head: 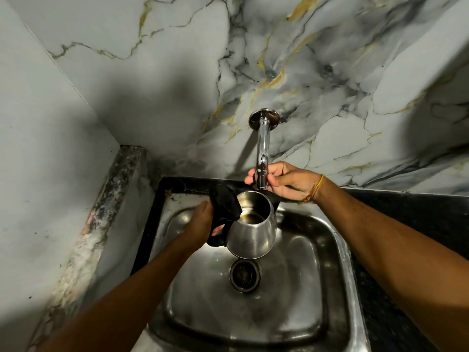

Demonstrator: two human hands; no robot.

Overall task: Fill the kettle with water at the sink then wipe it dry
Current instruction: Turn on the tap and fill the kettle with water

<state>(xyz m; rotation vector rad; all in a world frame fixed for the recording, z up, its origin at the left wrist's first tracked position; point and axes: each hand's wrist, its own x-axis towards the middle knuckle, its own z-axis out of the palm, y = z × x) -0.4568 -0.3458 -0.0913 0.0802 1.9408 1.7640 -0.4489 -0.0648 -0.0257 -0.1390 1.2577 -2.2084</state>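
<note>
A steel kettle with a black handle and its black lid flipped open hangs over the steel sink, above the drain. My left hand grips the kettle by its handle. The kettle's open mouth sits just below the spout of the chrome wall tap. My right hand is closed around the lower end of the tap. No stream of water is visible. A little dark liquid or shadow shows at the kettle's bottom.
A marble-patterned wall stands behind the sink, with a side wall and a speckled stone ledge at the left. Dark granite counter runs along the sink's right and back.
</note>
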